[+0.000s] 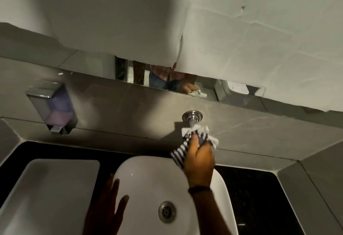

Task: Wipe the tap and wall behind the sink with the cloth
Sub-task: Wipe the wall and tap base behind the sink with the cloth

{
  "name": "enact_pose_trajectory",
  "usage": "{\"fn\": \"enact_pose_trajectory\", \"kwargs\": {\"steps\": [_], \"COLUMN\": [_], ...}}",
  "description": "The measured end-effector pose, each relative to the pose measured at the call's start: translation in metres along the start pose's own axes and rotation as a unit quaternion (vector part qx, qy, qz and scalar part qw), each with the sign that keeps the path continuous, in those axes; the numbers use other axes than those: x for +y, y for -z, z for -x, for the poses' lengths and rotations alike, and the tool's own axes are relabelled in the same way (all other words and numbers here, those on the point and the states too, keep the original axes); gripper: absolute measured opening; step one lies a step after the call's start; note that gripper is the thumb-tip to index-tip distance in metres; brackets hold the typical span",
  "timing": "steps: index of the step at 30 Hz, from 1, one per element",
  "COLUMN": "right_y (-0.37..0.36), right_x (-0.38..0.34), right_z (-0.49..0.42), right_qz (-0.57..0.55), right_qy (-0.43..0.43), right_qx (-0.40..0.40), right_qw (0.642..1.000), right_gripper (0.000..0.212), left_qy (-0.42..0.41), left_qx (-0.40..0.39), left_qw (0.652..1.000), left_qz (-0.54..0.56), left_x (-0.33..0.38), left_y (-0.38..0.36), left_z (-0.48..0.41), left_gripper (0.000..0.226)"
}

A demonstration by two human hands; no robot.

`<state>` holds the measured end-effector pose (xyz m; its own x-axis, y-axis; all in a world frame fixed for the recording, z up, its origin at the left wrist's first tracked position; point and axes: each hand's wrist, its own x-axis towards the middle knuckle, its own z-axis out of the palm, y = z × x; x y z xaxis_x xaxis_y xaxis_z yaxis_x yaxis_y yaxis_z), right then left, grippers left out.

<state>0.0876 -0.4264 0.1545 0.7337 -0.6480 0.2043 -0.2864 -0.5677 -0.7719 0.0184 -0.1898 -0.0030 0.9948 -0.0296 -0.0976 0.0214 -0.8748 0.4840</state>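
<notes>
A chrome tap (192, 117) juts from the grey tiled wall (250, 128) above a white oval sink (148, 175). My right hand (199, 158) grips a black-and-white striped cloth (194, 138) and presses it around the tap's spout, just below the round wall flange. The spout's tip is hidden by the cloth. My left hand (107, 208) hovers over the sink's left rim with fingers spread and nothing in it.
A soap dispenser (51, 108) with purple liquid hangs on the wall at left. A white rectangular tray (46, 188) lies left of the sink on the black counter (259, 197). A mirror strip (92, 65), mostly covered by white sheeting (241, 39), runs above the tiles.
</notes>
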Motion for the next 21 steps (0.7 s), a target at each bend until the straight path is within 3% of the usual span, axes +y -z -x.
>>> {"fn": "enact_pose_trajectory", "kwargs": {"steps": [2, 5, 7, 9, 13, 16, 18, 20, 21], "right_y": [0.007, 0.004, 0.005, 0.005, -0.002, -0.012, -0.005, 0.004, 0.01], "right_x": [-0.025, -0.053, -0.053, -0.037, 0.015, 0.05, 0.058, 0.063, 0.065], "right_z": [-0.04, -0.071, -0.067, -0.048, 0.03, 0.063, 0.069, 0.077, 0.084], "right_qz": [0.12, 0.173, 0.143, 0.023, -0.153, -0.184, -0.211, -0.273, -0.304], "right_qy": [-0.009, -0.034, -0.057, -0.078, -0.004, -0.027, -0.04, -0.106, -0.168], "right_qx": [-0.095, -0.212, -0.201, -0.142, -0.014, -0.037, -0.053, -0.061, -0.078], "right_qw": [0.988, 0.961, 0.967, 0.986, 0.988, 0.982, 0.975, 0.954, 0.934], "right_gripper": [0.056, 0.061, 0.06, 0.053, 0.04, 0.047, 0.033, 0.034, 0.046], "left_qy": [-0.005, -0.011, -0.011, -0.009, 0.001, -0.007, -0.009, -0.026, -0.045], "left_qx": [0.015, 0.022, 0.014, 0.018, 0.025, 0.011, 0.002, 0.017, 0.023], "left_qw": [1.0, 1.0, 1.0, 1.0, 1.0, 1.0, 1.0, 1.0, 0.999], "left_qz": [0.004, 0.007, 0.007, 0.008, 0.017, 0.021, 0.021, -0.001, -0.009], "left_x": [-0.001, -0.003, 0.0, 0.0, -0.003, -0.007, -0.008, -0.008, -0.007], "left_y": [-0.003, -0.006, -0.003, -0.003, -0.004, -0.007, -0.006, -0.002, 0.0], "left_z": [0.004, 0.006, 0.005, 0.006, 0.008, 0.009, 0.01, 0.014, 0.018], "left_gripper": [0.088, 0.088, 0.089, 0.093, 0.093, 0.082, 0.075, 0.068, 0.064]}}
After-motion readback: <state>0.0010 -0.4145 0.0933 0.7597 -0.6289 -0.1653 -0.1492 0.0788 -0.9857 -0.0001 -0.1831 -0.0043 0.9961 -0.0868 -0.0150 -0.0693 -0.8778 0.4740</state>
